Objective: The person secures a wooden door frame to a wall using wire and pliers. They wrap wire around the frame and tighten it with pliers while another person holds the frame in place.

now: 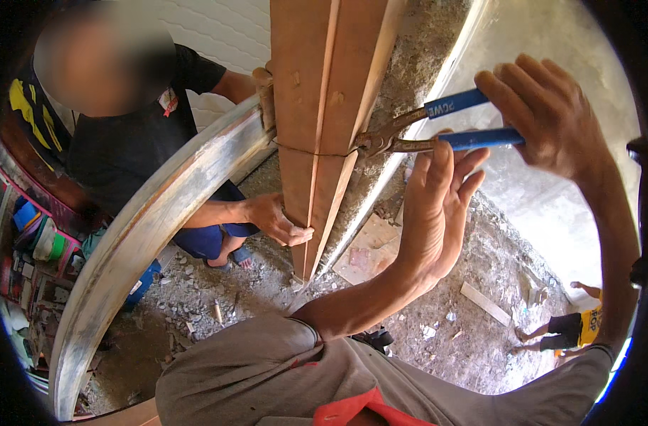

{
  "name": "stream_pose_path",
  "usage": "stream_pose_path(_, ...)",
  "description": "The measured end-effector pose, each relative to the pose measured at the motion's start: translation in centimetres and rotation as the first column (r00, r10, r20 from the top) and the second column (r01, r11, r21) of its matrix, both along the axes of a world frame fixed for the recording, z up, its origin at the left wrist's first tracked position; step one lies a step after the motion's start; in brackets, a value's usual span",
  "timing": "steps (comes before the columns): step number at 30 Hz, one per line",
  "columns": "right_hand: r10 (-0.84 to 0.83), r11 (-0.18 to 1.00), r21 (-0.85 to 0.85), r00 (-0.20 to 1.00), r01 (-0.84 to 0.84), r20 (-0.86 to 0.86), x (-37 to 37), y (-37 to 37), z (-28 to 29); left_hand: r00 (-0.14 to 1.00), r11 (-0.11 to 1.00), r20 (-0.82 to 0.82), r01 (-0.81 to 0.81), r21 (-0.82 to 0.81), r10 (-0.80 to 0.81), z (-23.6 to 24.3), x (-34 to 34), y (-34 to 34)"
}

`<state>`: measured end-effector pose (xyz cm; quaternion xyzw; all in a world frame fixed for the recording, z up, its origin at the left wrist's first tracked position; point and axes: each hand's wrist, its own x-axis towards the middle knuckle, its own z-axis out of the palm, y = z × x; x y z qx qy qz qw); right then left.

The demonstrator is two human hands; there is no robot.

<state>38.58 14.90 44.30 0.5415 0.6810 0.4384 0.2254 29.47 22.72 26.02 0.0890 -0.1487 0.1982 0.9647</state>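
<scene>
A pair of pincers [391, 138] with blue grips reaches across the upper middle, its jaws at a dark tie wire [303, 150]. That wire runs across the front of a tall wooden board [295, 85] with a narrow lengthwise strip. My right hand [544, 113] is closed around the blue handles, which stand apart. Just below the lower handle is my left hand [441, 206], fingers stretched upward and spread; whether its fingertips touch the handle I cannot tell. A co-worker's hand [278, 220] presses the board's lower part, and their other hand is mostly hidden behind it.
A long curved beam [161, 206] sweeps from the board to the lower left. The co-worker [125, 142] stands behind it. Rubble [246, 298] and a loose plank [486, 304] lie below. Another person in a yellow shirt [588, 326] is far right. Cluttered goods [47, 241] fill the left edge.
</scene>
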Motion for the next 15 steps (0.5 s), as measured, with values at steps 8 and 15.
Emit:
stream_pose_path(8, -0.047, 0.97, -0.233, 0.992, 0.074, 0.121, 1.8, 3.1, 3.7, 1.0, 0.985, -0.028, 0.01, -0.174, -0.015, -7.6, 0.6, 0.8)
stream_pose_path(15, -0.218, 0.932, -0.309, 0.974, 0.19, -0.056, 0.6, 5.4, 2.8, 0.916, 0.981, 0.366, 0.191, -0.039, -0.164, -11.4, -0.4, 9.2)
